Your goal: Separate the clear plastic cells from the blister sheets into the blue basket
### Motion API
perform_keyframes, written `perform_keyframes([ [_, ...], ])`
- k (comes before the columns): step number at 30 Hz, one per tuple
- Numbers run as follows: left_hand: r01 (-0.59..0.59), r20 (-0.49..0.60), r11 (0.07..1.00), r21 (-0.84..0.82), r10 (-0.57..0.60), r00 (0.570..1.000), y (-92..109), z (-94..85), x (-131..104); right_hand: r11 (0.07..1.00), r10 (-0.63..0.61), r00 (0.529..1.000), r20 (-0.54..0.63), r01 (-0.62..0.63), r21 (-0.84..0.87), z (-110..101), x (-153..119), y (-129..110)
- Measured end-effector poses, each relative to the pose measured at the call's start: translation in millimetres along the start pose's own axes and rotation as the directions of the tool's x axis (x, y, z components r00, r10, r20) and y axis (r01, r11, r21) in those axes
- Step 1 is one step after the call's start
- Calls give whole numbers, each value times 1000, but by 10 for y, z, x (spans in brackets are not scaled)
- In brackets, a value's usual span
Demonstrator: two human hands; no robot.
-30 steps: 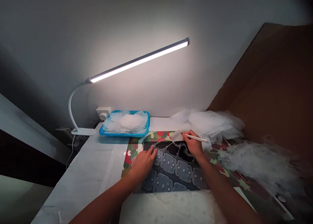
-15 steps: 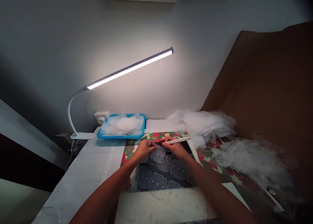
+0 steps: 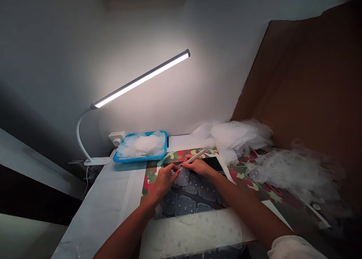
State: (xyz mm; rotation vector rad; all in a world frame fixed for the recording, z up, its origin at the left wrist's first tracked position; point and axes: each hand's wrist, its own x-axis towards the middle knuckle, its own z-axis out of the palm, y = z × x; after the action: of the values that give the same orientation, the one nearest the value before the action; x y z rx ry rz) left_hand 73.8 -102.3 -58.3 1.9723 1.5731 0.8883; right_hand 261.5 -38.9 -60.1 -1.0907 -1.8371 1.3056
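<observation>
"While the right hand (image 3: 198,166) pinches the white pen-like tool (image 3: 195,156), what's the left doing?"

"The left hand (image 3: 164,180) has its thumb and fingertips close together by the upper edge of a translucent piece (image 3: 182,177); I can't tell whether they grip it."

"Where's that piece?"

"Just below the fingertips, at six o'clock, over the dark panel (image 3: 217,163). More clear, rounded pieces (image 3: 185,205) lie on the panel towards us, and a pale sheet (image 3: 192,230) sits beyond those, also at six."

"And around the hands?"

"The blue basket (image 3: 140,160) of white sheer petals (image 3: 145,144) is at ten o'clock, the lit lamp (image 3: 141,79) at eleven. A heaped sheer pile (image 3: 237,136) is at two, wispy offcuts (image 3: 299,176) at three."
</observation>
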Motion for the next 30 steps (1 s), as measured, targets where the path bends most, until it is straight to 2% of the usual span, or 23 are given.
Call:
perform_keyframes([
  [4,-115,-94,992,57,120,988,-44,-10,-181,987,-56,971,-230,19,-162,-33,128,111],
  [8,-178,-208,984,-1,174,963,-77,-76,-395,985,-50,956,-290,0,-171,-55,250,235],
  [10,-154,-269,984,-88,126,955,-51,-138,-485,987,-43,952,-302,-7,-163,-57,281,283],
  [13,-65,-362,950,-304,-52,931,41,-245,-555,990,-27,953,-303,-16,-138,-59,287,307],
  [15,-12,-345,885,-466,-169,923,108,-308,-555,993,-17,953,-302,-20,-118,-70,262,283],
  [18,20,-289,791,-612,-247,925,163,-359,-523,996,-13,948,-318,-18,-93,-112,179,202],
  [22,39,-250,737,-674,-277,928,133,-335,-517,997,-56,937,-345,32,-77,-220,-28,129],
  [25,61,-218,724,-687,-286,933,82,-335,-498,995,-94,927,-363,73,-71,-315,-224,170],
  [28,43,-234,759,-650,-253,939,31,-490,-285,994,-98,904,-417,69,-85,-393,-388,276],
  [30,65,-210,799,-598,-233,950,-7,-723,9,994,-102,879,-466,67,-91,-426,-452,355],
])
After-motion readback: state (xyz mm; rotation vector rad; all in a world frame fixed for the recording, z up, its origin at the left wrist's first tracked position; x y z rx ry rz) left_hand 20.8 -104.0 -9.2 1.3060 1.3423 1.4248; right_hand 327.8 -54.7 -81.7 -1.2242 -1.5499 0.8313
